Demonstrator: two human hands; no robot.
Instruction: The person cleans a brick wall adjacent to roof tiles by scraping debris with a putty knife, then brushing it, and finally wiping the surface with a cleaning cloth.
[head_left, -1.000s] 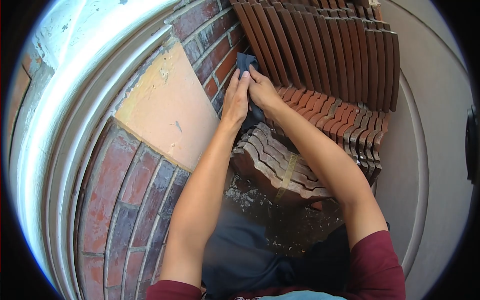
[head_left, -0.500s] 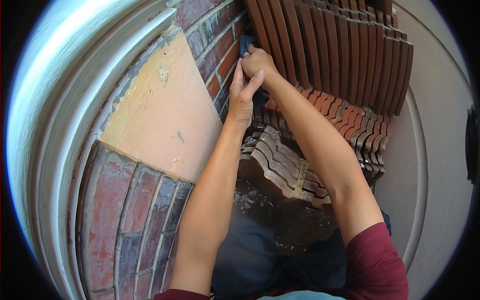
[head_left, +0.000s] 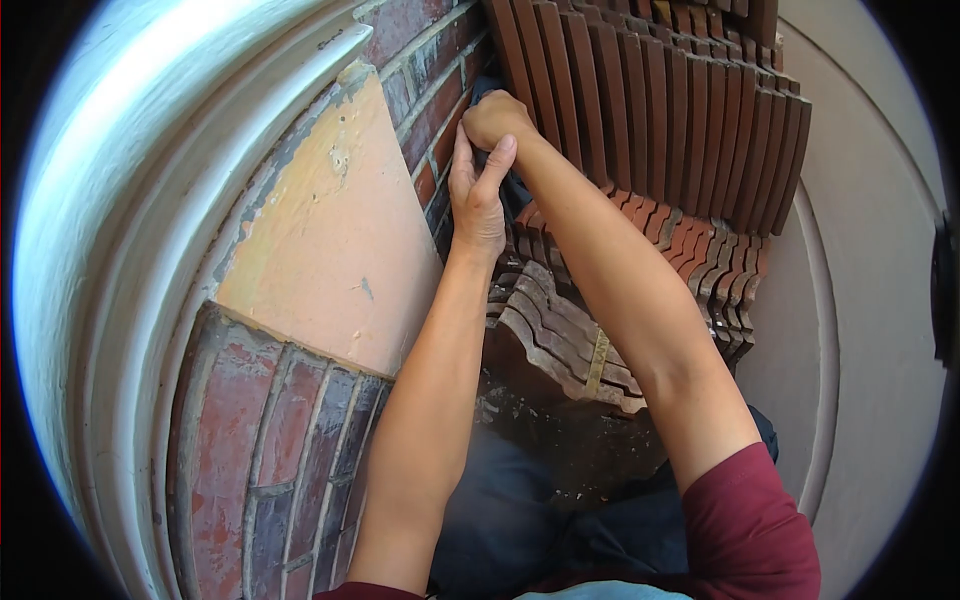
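My right hand [head_left: 498, 118] is closed in a fist beside the brick wall, its fingers mostly turned away from me. A bit of dark blue cloth [head_left: 484, 86] shows at its far side, bunched in the grip. My left hand [head_left: 478, 200] sits just below, thumb apart and fingers stretched up along the wall, touching the underside of the right hand. Whether the left fingertips also reach the cloth is hidden. Both hands are close to the brick wall [head_left: 440, 110], left of the stacked brown roof tiles [head_left: 640, 110].
More orange ridged tiles [head_left: 690, 240] lie below the upright stack, and weathered tiles [head_left: 560, 330] sit nearer me above a dirty dark floor [head_left: 540, 430]. A plastered patch [head_left: 330, 230] and white moulding [head_left: 130, 260] line the left. A pale wall [head_left: 860, 300] curves along the right.
My right fist has shifted slightly left and down toward the left hand, hiding more of the blue cloth. The view has turned a little.
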